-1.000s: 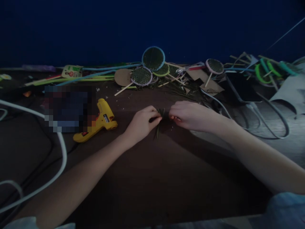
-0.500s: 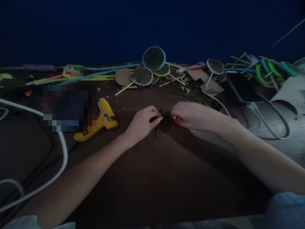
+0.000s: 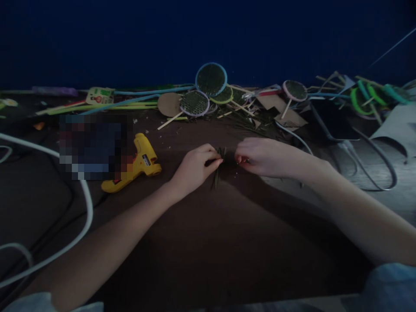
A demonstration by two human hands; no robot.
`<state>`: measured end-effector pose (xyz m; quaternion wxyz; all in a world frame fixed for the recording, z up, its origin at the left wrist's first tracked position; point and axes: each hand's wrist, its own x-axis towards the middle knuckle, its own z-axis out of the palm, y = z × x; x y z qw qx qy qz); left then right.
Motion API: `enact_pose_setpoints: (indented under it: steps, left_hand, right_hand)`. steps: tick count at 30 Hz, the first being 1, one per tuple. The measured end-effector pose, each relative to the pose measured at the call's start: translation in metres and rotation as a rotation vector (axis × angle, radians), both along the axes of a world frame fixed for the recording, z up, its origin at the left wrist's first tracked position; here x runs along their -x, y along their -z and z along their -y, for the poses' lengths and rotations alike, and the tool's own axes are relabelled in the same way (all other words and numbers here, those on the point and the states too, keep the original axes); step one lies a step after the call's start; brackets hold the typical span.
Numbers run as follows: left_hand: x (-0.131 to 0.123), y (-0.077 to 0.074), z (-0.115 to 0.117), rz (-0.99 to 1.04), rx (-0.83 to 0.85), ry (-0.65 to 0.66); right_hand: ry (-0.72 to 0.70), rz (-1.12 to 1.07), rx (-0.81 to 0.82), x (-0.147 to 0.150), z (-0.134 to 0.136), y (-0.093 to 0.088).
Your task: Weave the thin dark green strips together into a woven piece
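Near the middle of the brown table, my left hand [image 3: 198, 169] pinches a small bunch of thin dark green leaf strips [image 3: 216, 179] between thumb and fingers. The strips stick out above and below the fingertips. A short gap to the right, my right hand [image 3: 258, 157] has its fingers curled together. Whatever those fingers hold, if anything, is too small to make out. To the left of my left hand lies a yellow glue gun [image 3: 144, 160] on its side.
Along the back lie round, fan-like pieces on sticks, such as a blue-rimmed disc [image 3: 211, 79] and a purple-rimmed one [image 3: 194, 103]. A phone [image 3: 334, 119] with a cable rests at right. A white cable [image 3: 85, 208] curves across the left. Cardboard scraps [image 3: 290, 121] lie behind my right hand.
My right hand has shifted very slightly right, and its fingers have changed a little. The left hand keeps its pinch on the leaf strips.
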<state>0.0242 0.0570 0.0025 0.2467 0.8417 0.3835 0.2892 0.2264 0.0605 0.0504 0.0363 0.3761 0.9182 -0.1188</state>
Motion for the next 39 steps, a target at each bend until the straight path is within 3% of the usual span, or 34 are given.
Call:
enact_pose_setpoints:
  steps: [11, 21, 32, 39]
  left_hand:
    - [0.0012, 0.0011, -0.0006, -0.015, 0.01, 0.004]
    - [-0.0001, 0.0011, -0.001, -0.013, -0.016, -0.002]
    - [-0.0001, -0.0027, -0.0007, -0.008, 0.038, 0.002]
    - [0.0, -0.0026, -0.0006, -0.019, 0.021, 0.002]
  right_hand:
    - [-0.074, 0.031, -0.108, 0.0023, 0.0, 0.0025]
    - [-0.004, 0.004, -0.097, 0.0002, 0.0001, -0.0056]
    - [0.226, -0.395, 0.17, 0.0025, 0.0027, -0.0015]
    - [0.138, -0.47, 0.223, 0.0032, 0.0013, 0.0024]
